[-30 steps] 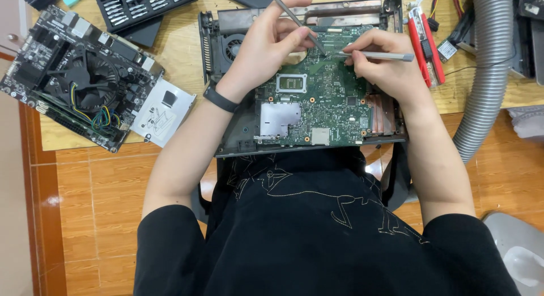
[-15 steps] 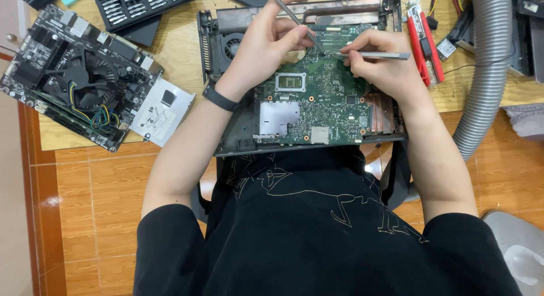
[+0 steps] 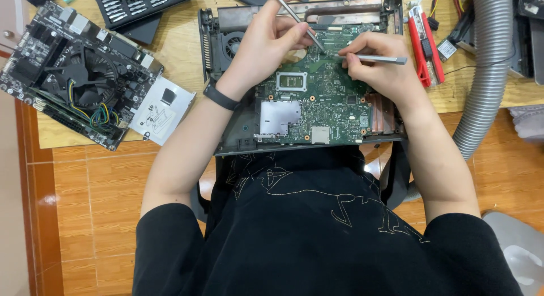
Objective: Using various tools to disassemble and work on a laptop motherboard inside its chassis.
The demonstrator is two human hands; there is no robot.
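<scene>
One head-worn camera looked almost straight down from above the person, close over the torso and forearms. It faced the near edge of the wooden bench (image 3: 181, 46), which filled the upper part of the frame, with tiled floor (image 3: 96, 205) below. No second view shared the scene.

Wooden table (image 3: 181, 52), orange tiled floor (image 3: 107, 205)

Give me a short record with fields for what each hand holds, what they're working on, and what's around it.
left hand: grips a thin metal probe
right hand: grips a flat metal tool
tool tips: near each other over the green circuit board
board sits in: open laptop base
left of it: desktop motherboard
right of it: red cutters, grey hose
</scene>
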